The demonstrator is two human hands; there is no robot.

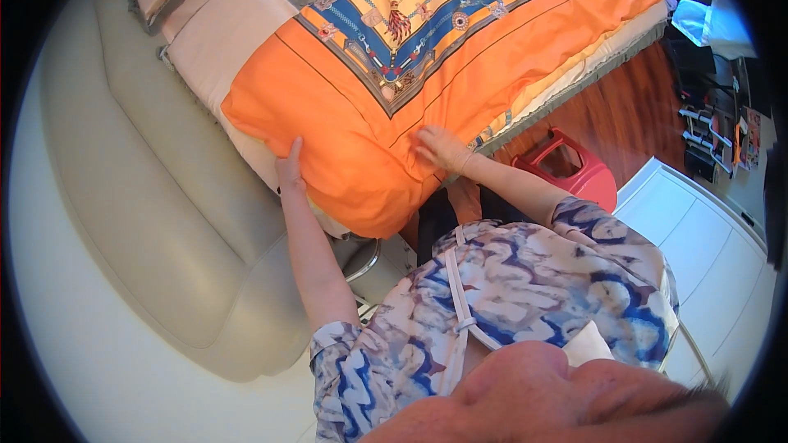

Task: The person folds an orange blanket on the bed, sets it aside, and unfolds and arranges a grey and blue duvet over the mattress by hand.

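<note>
An orange quilt (328, 131) with a blue and yellow patterned middle lies over the bed, its near corner bulging toward me. At the left edge of this corner is my left hand (289, 169), its thumb on top of the cloth and the other fingers mostly hidden at the edge, closed on the quilt. My right hand (443, 150) rests on the orange border farther right. Its fingers are spread over wrinkled cloth, open and holding nothing.
A padded beige headboard or sofa back (180, 197) curves along the left. Pale bedding (234, 29) shows beside the quilt. On the right, a red plastic stool (587, 172) stands on the wooden floor near a white panelled surface (689, 230). Dark items (710, 131) crowd the far right.
</note>
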